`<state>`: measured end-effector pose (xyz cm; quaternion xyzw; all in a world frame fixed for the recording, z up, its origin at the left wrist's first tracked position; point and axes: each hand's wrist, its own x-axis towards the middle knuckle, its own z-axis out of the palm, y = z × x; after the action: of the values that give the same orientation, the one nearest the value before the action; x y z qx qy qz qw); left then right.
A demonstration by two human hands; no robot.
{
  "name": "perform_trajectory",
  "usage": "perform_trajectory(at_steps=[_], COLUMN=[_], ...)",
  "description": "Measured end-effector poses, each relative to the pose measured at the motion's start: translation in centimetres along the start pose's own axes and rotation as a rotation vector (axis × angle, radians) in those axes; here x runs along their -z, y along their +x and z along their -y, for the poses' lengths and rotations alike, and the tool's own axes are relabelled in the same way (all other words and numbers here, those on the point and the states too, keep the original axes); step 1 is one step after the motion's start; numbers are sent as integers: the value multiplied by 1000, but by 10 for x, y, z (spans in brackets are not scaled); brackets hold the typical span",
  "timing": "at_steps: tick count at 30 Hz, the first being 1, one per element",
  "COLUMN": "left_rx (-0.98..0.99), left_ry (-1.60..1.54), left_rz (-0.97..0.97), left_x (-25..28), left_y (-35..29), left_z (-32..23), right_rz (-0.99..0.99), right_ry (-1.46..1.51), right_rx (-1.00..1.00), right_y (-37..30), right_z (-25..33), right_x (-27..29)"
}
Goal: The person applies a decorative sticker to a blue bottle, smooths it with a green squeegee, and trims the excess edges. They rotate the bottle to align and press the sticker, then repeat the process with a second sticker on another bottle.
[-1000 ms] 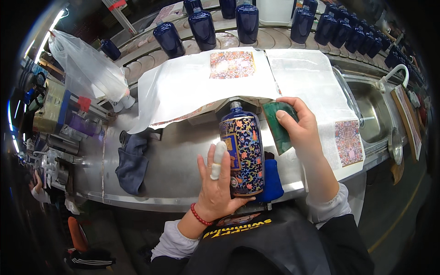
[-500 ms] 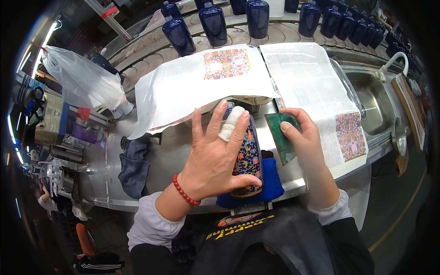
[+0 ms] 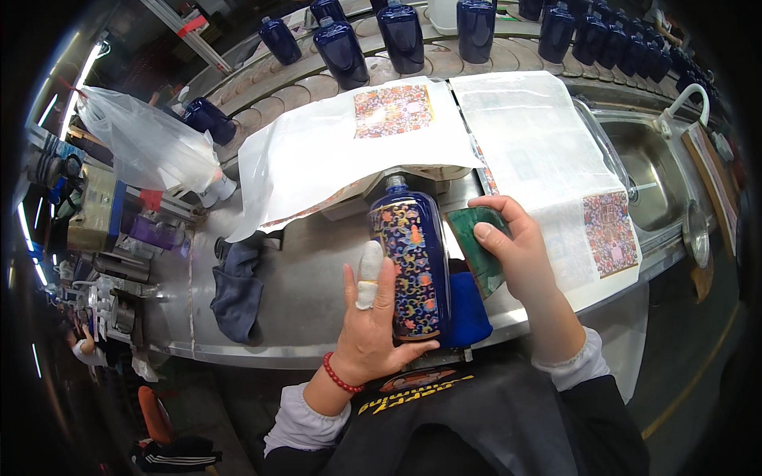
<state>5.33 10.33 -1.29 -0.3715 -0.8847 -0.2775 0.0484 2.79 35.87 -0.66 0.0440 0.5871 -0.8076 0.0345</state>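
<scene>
A dark blue bottle (image 3: 410,262) with a colourful floral pattern on its front lies tilted in front of me, its neck pointing away. My left hand (image 3: 367,321), with white wrapping on one finger and a red bead bracelet at the wrist, holds the bottle's left side, its thumb across the base. Between the thumb and fingers of my right hand (image 3: 512,246) is a thin, flat green piece (image 3: 475,246), close to the bottle's right side. Under and beside the bottle lies a bright blue cloth (image 3: 468,313).
Patterned sheets on white paper (image 3: 309,151) and a second sheet stack (image 3: 524,119) cover the far worktop. Plain blue bottles (image 3: 401,36) line a conveyor behind. A grey-blue cloth (image 3: 236,289) lies left, a plastic bag (image 3: 143,139) beyond it. To the right is a sink (image 3: 647,166).
My left hand has moved down from over the bottle to its left side, uncovering the pattern and neck. The bottle has shifted left. The green piece stays in my right hand.
</scene>
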Motion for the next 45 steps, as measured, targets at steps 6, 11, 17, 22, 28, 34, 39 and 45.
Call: perform_trajectory(at_steps=[6,11,17,22,28,34,39,45], left_rx=[67,-31,-77,-45,-30,33,128,71], left_ry=[-134,90,277,271,352,181,225,297], left_rz=[-102,-108,-56,-29,-22,-27,-47,-40], left_x=[1,13,24,26,22,21,16,7], left_y=[18,47,63,64,62,65,48,55], left_z=[31,38,24,21,6,3,-7,-9], right_rz=[23,-4,-14,-5,2,-8,-14,-1], right_ry=[-22,-168,-210,-213,-279,-252,-326,-202], right_rx=[27,96,71,79,155,153,244,149], right_y=[4,4,3,4,6,4,4,2], right_z=[-16,-23,-22,-23,-26,-26,-26,-26], right_x=[-8,-6,-5,-4,-4,-5,-6,-6])
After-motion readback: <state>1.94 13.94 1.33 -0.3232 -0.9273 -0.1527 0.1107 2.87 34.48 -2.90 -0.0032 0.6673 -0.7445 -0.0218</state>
